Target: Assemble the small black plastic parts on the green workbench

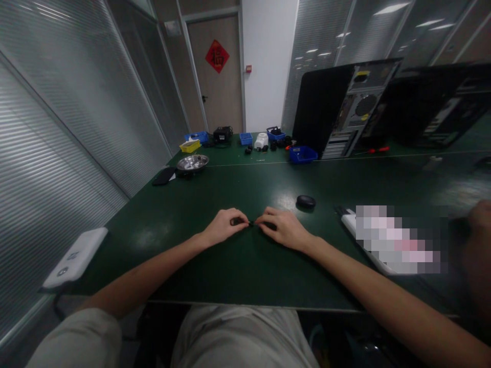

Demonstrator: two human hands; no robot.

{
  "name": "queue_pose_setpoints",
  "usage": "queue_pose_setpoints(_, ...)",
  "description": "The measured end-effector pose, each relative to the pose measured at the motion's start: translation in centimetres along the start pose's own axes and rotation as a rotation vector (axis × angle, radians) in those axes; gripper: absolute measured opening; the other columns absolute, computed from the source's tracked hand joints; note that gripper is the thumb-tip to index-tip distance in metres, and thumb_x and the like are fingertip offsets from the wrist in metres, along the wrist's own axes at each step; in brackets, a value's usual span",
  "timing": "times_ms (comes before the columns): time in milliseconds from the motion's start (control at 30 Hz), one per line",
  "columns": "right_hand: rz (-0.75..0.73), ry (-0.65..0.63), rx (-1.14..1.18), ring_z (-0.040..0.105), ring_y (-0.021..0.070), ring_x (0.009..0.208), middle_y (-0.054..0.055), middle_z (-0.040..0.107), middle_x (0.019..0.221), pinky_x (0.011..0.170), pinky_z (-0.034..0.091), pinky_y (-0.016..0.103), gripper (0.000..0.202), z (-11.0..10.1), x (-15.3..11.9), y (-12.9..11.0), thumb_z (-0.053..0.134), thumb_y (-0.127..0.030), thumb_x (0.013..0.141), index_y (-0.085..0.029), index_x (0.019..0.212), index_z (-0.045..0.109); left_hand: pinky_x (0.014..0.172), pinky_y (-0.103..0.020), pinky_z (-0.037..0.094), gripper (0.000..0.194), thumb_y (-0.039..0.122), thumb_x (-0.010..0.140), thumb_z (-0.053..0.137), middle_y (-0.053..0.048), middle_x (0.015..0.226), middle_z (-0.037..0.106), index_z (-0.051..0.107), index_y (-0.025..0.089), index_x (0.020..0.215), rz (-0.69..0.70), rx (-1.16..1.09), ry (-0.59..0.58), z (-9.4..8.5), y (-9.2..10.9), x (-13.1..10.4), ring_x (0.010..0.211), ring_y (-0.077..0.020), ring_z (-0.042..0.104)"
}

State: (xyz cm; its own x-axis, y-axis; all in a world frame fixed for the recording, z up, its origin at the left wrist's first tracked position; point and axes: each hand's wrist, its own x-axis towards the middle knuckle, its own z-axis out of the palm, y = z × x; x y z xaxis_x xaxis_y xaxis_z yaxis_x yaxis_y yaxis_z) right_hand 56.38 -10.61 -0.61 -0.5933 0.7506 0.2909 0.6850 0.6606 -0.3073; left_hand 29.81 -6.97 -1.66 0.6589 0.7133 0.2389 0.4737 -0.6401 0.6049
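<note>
Pinching a tiny dark piece (251, 224) at 12 o'clock with left hand (224, 226) and right hand (286, 229), bench (238, 276) below, black oval thing (306, 202) at 1 o'clock. Brace both wrists, go easy tbh.

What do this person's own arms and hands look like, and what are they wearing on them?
The left hand and right hand wear no gloves, and no watches show. A plain, pale greyish left sleeve ends near the elbow; the right sleeve is out of view.
</note>
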Motion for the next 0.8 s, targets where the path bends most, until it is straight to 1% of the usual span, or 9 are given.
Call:
queue_pose_setpoints(167,0.026,0.02,-0.003,0.062,0.0146,0.081,0.004,0.065,0.109,0.07,0.042,0.027,0.026,0.3,0.1,-0.2,0.053,-0.032,0.103,-0.027,0.12,0.073,0.073,-0.028,0.047,0.025,0.035,0.095,0.07,-0.004,0.102,0.072,0.075,0.021,0.115,-0.028,-0.047,0.039,-0.4,0.2,-0.2,0.082,-0.0157,0.062)
queue_pose_setpoints(267,0.018,0.026,-0.006,0.062,0.0146,0.081,0.004,0.066,0.11,0.069,0.042,0.028,0.027,0.5,0.1,-0.1,0.053,-0.032,0.104,-0.027,0.12,0.073,0.072,-0.026,0.046,0.028,0.034,0.094,0.072,-0.004,0.105,0.073,0.076,0.021,0.119,-0.031,-0.072,0.051,-0.3,0.3,-0.3,0.081,-0.0151,0.062)
queue_pose_setpoints(367,0.002,0.032,-0.012,0.061,0.0145,0.08,0.004,0.066,0.109,0.069,0.041,0.028,0.027,0.7,0.1,0.0,0.053,-0.033,0.103,-0.028,0.121,0.073,0.076,-0.027,0.048,0.025,0.033,0.095,0.071,-0.005,0.107,0.074,0.078,0.021,0.115,-0.015,-0.11,0.044,-0.2,0.1,-0.3,0.085,-0.0158,0.064)
queue_pose_setpoints(500,-0.02,0.034,0.002,0.062,0.0145,0.081,0.004,0.066,0.109,0.069,0.042,0.027,0.026,0.8,0.1,-0.1,0.054,-0.031,0.103,-0.028,0.122,0.072,0.088,-0.029,0.051,0.02,0.028,0.094,0.072,-0.006,0.11,0.075,0.08,0.021,0.111,0.002,-0.181,0.049,-0.1,-0.2,-0.3,0.098,-0.0185,0.068)
queue_pose_setpoints(567,-0.033,0.037,0.014,0.062,0.0146,0.082,0.004,0.065,0.11,0.07,0.043,0.027,0.027,0.8,0.1,-0.1,0.053,-0.031,0.104,-0.027,0.122,0.072,0.093,-0.031,0.052,0.019,0.027,0.094,0.073,-0.006,0.111,0.076,0.081,0.021,0.109,0.007,-0.202,0.053,-0.1,-0.3,-0.3,0.101,-0.0194,0.069)
queue_pose_setpoints(700,-0.048,0.038,0.035,0.063,0.0151,0.084,0.005,0.065,0.11,0.072,0.045,0.027,0.027,0.9,0.1,-0.3,0.052,-0.03,0.104,-0.027,0.124,0.071,0.097,-0.032,0.053,0.019,0.029,0.093,0.073,-0.006,0.111,0.077,0.082,0.022,0.108,0.004,-0.224,0.043,-0.1,-0.5,-0.3,0.104,-0.0205,0.07)
queue_pose_setpoints(800,-0.041,0.051,0.07,0.063,0.0153,0.086,0.005,0.065,0.112,0.074,0.047,0.028,0.027,1.0,0.2,-0.3,0.05,-0.031,0.106,-0.026,0.124,0.07,0.099,-0.033,0.053,0.02,0.029,0.092,0.074,-0.005,0.112,0.077,0.082,0.022,0.109,-0.028,-0.257,0.054,0.1,-0.9,-0.3,0.105,-0.0208,0.071)
